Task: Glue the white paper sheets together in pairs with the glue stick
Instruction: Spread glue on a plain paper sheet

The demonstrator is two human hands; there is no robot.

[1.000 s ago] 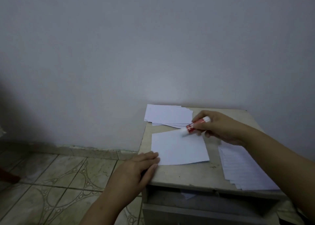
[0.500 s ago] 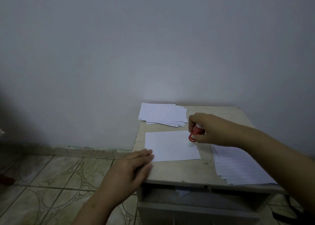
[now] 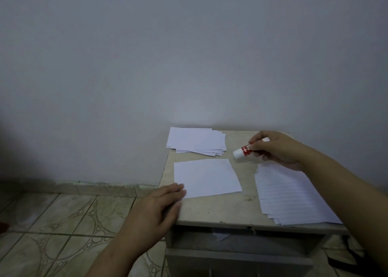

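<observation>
Right hand (image 3: 279,148): fingers curled round the red-and-white glue stick (image 3: 247,149), its white end tilted down-left, off the paper, above bare tabletop (image 3: 220,209). Left hand (image 3: 159,205): fingers straight and together, tips pressing the near-left corner of the single sheet (image 3: 206,177).

Step, judged: gluing this sheet, stick lifted between strokes or done. Next calls for a partner sheet from the fanned stack (image 3: 294,195) on the right, laid edge to edge.

Far stack (image 3: 196,141) overhangs the left table edge. Open room lies between sheet and fanned stack.
</observation>
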